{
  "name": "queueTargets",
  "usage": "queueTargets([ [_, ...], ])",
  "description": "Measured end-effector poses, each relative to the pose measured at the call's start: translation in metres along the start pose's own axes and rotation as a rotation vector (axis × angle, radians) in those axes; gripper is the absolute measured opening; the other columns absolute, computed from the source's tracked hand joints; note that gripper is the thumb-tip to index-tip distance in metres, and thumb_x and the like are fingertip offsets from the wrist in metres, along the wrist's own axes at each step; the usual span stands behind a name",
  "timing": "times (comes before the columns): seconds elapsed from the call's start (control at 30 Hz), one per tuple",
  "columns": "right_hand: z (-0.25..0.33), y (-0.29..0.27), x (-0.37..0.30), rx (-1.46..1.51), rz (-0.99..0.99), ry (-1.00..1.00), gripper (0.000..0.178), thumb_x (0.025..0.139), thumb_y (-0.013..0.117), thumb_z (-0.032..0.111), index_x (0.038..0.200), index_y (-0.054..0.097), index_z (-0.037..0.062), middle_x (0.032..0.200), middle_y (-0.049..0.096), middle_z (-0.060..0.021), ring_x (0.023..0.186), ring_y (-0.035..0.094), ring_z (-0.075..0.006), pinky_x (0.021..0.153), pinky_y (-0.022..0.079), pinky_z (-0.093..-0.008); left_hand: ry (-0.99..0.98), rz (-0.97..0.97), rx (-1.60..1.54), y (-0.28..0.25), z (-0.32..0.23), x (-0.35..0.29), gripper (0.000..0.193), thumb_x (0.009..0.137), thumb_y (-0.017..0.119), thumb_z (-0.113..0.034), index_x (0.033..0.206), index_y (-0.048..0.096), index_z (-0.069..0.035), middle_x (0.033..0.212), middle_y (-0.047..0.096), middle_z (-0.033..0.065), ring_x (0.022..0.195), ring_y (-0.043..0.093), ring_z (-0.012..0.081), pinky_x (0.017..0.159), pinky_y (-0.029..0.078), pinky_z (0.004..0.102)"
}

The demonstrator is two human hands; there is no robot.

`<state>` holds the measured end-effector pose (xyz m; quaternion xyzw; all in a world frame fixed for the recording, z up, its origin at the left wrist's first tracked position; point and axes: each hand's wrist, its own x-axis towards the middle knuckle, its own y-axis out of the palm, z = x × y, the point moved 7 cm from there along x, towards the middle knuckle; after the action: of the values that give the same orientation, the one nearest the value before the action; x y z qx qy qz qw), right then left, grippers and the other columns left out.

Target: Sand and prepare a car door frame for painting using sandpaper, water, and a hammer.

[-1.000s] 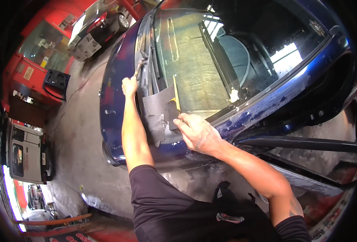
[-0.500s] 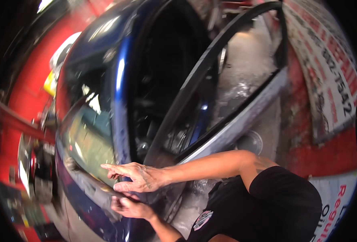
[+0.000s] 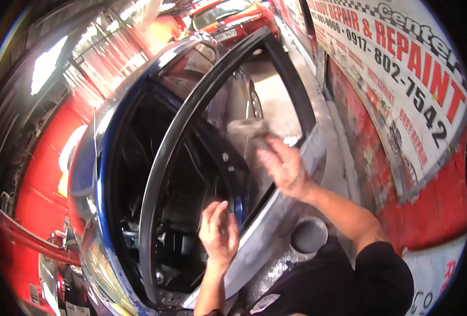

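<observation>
Both hands at the open door, the right one busy with a blurred grey-brown thing

Nearest, the left hand (image 3: 219,229) is raised before the window opening, toward the lower edge of the door (image 3: 318,150). Its fingers are loosely curled and parted, with nothing visible in it. Just past the door panel, close to the person's body, a round grey container (image 3: 308,236) shows its open mouth.

Farther out, the right hand (image 3: 284,167) reaches over the panel's upper edge, fingers part bent and smeared by motion. The grey-brown thing (image 3: 246,128) lies at its fingertips, within the outline of the window opening and toward the door's far edge; whether it is gripped or only brushed, I cannot tell, nor what it is.

The step in hand appears to be handling that thing at the door. The next move, I judge, calls for a sure right-hand hold and room to pass the black window frame (image 3: 150,210).

Behind the door is the blue car (image 3: 100,184); off to the right a printed banner (image 3: 386,89) hangs on the red wall (image 3: 428,224); farthest, a red car (image 3: 225,23).
</observation>
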<state>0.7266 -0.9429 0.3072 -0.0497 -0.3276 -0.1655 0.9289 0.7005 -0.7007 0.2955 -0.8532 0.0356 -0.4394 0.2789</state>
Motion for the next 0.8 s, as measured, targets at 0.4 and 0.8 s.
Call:
queueTargets([
  [0.4, -0.074, -0.237, 0.215, -0.422, -0.265, -0.409, 0.042, 0.109, 0.059, 0.014, 0.144, 0.057, -0.0097, 0.123, 0.071, -0.0333, 0.113, 0.074, -0.0415, 0.093, 0.058, -0.0410, 0.397, -0.073, 0.507, 0.222, -0.037, 0.408, 0.028, 0.101, 0.067, -0.022, 0.122, 0.073, -0.004, 0.116, 0.073, 0.0238, 0.117, 0.069, 0.0392, 0.096, 0.054, 0.0483],
  [0.8, -0.093, -0.266, 0.335, -0.702, -0.022, -0.607, 0.047, 0.106, 0.065, 0.015, 0.151, 0.057, 0.0045, 0.119, 0.072, -0.0249, 0.102, 0.071, -0.0431, 0.088, 0.058, -0.0431, -0.067, 0.100, 0.739, 0.270, -0.005, 0.452, 0.047, 0.094, 0.070, -0.049, 0.109, 0.077, -0.005, 0.094, 0.078, 0.0248, 0.096, 0.075, 0.0431, 0.087, 0.057, 0.0521],
])
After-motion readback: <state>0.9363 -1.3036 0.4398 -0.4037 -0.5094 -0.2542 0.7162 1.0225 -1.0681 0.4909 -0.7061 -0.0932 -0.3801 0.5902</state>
